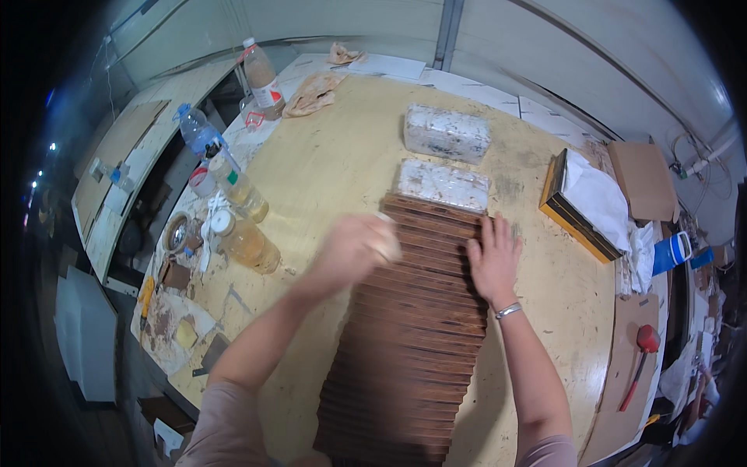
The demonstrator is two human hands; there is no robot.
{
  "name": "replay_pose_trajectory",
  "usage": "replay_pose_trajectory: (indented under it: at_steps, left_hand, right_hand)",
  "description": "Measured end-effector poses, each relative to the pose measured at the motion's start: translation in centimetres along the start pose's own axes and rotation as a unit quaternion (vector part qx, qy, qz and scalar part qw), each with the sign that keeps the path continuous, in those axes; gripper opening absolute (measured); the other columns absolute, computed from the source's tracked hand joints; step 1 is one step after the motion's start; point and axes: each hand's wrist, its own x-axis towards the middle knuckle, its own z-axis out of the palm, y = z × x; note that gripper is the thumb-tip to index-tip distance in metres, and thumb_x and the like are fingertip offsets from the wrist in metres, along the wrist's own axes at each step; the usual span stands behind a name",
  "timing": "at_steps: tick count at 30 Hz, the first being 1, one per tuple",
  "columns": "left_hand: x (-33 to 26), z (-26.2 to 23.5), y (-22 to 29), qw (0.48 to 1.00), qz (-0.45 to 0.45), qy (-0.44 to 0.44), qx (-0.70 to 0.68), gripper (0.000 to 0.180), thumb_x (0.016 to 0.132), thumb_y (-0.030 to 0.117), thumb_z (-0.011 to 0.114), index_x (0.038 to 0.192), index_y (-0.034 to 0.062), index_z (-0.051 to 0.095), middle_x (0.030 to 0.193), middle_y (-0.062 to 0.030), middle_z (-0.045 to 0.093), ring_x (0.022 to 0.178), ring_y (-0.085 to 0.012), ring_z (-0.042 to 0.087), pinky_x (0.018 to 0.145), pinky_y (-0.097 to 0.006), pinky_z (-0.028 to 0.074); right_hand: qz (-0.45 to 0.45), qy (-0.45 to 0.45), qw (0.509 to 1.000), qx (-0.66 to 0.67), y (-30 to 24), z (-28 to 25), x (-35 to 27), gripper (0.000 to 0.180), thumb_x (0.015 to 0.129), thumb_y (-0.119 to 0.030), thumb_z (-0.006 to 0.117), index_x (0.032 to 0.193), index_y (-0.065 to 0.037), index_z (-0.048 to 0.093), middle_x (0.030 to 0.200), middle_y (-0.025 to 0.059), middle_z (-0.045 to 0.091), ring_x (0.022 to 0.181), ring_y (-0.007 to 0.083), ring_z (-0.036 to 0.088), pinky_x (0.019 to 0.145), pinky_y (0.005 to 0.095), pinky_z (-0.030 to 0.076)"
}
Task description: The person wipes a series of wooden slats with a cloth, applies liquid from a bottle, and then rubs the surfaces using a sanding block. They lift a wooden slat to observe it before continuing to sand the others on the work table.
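A long row of dark brown wooden strips (416,311) lies side by side, running from near me toward the middle of the table. My left hand (352,247), smeared by motion, is closed round a pale wad of cloth (386,238) at the left edge of the far strips. On their far right end rests my right hand (495,253), fingers spread and holding nothing; a silver bracelet (509,310) circles that wrist. Against the far end of the row sits a block wrapped in clear tape (443,184), and a second wrapped block (447,132) lies just beyond it.
Bottles of yellowish liquid (250,243) and other plastic bottles (263,80) line the table's left side. To the right are a box with white paper (591,204), a blue bottle (671,253) and a red-headed mallet (643,350). A brown rag (313,94) lies at the back.
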Motion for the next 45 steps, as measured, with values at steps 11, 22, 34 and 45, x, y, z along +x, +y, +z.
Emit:
replay_pose_trajectory:
  at_steps: [11, 22, 34, 45]
  left_hand:
    - [-3.0, 2.7, -6.2, 0.963, -0.149, 0.212, 0.073, 0.018, 0.089, 0.002, 0.059, 0.105, 0.0048, 0.068, 0.115, -0.0126, 0.065, 0.108, -0.0313, 0.060, 0.095, -0.040, 0.050]
    - [-4.2, 5.1, -8.0, 0.961, -0.240, 0.126, -0.048, 0.048, 0.092, -0.010, 0.046, 0.137, 0.0025, 0.058, 0.123, -0.0167, 0.064, 0.117, -0.0250, 0.062, 0.102, -0.032, 0.047]
    - [1.0, 4.9, -1.4, 0.963, 0.018, 0.230, 0.142, 0.032, 0.081, -0.003, 0.062, 0.110, 0.0086, 0.071, 0.113, -0.0071, 0.067, 0.105, -0.0293, 0.060, 0.092, -0.039, 0.049]
    - [3.3, 1.3, -5.6, 0.947, -0.086, 0.146, 0.274, 0.019, 0.085, 0.003, 0.064, 0.094, 0.0114, 0.078, 0.099, -0.0124, 0.071, 0.102, -0.0323, 0.063, 0.092, -0.042, 0.049]
  right_hand:
    - [-0.010, -0.072, 0.997, -0.003, -4.2, 1.1, 0.8, 0.079, 0.098, -0.051, 0.047, 0.157, -0.003, 0.025, 0.166, 0.0134, 0.019, 0.153, 0.0298, 0.016, 0.125, 0.0465, 0.013]
    - [0.152, -0.023, 0.891, 0.428, 0.1, 2.2, 0.8, 0.076, 0.102, -0.031, 0.054, 0.157, 0.005, 0.015, 0.166, 0.0202, 0.013, 0.155, 0.0298, 0.010, 0.125, 0.0353, 0.009]
    - [-0.023, -0.058, 0.998, 0.016, -3.6, 1.8, 0.3, 0.077, 0.098, -0.043, 0.053, 0.157, -0.003, 0.023, 0.166, 0.0153, 0.019, 0.153, 0.0315, 0.017, 0.124, 0.0481, 0.015]
    - [0.008, -0.067, 0.998, 0.001, -4.4, 1.3, 0.7, 0.079, 0.097, -0.049, 0.047, 0.157, -0.003, 0.024, 0.166, 0.0122, 0.020, 0.154, 0.0261, 0.017, 0.125, 0.0446, 0.014]
